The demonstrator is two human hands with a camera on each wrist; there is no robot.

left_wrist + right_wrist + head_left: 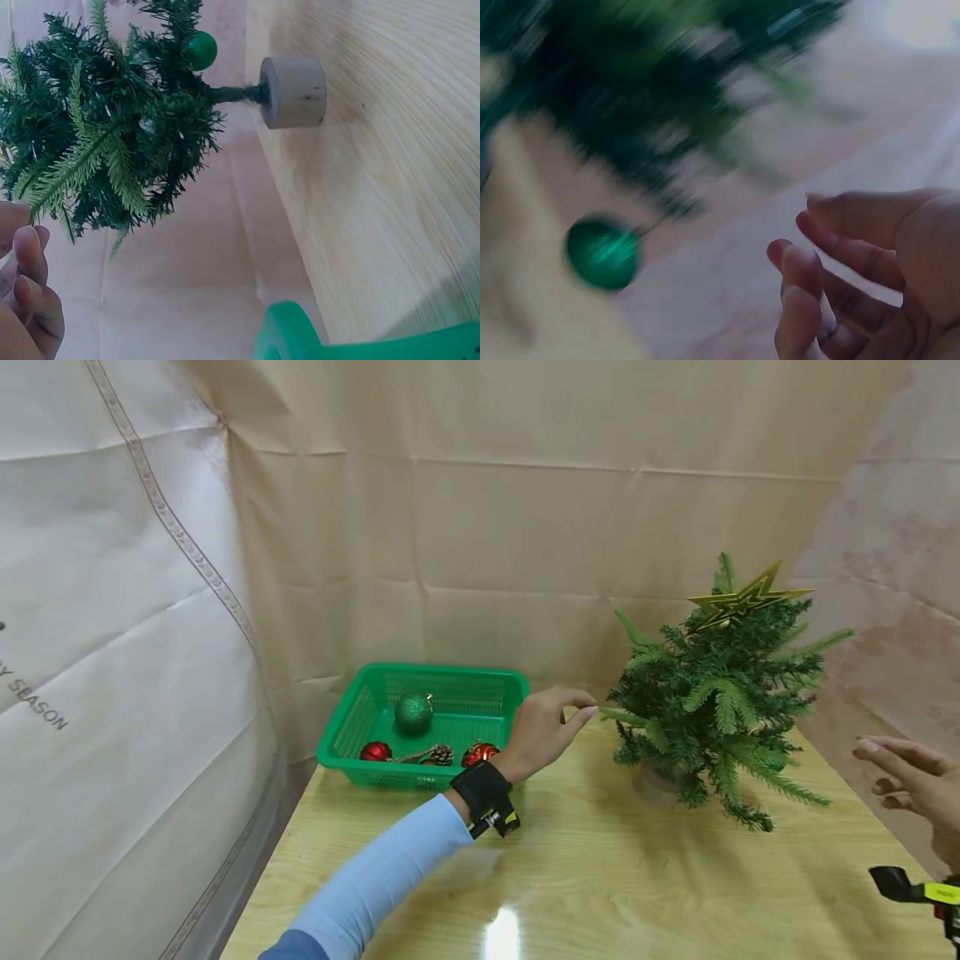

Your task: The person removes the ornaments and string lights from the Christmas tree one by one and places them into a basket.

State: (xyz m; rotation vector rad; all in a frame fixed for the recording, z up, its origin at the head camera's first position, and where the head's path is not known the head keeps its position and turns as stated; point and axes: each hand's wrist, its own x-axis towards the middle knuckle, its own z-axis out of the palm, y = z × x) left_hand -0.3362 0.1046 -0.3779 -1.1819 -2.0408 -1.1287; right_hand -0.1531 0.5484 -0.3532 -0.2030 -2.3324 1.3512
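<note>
A small artificial Christmas tree (705,718) with a gold star (738,603) on top stands at the right of the table. My left hand (546,731) pinches the tip of a light green branch on its left side, between thumb and fingertips; the left wrist view shows this branch (79,165) too. Off to the right of the tree, my right hand (917,781) hangs in the air with loosely bent fingers, holding nothing. A shiny green ball (604,253) dangles from a lower branch, blurred in the right wrist view.
Behind my left forearm sits a green plastic basket (423,670). Inside lie a glittery green ball (413,714), a red ball (376,751), a patterned red ball (478,752) and a pine cone (442,754). Cloth hangs behind and beside the wooden table (600,868).
</note>
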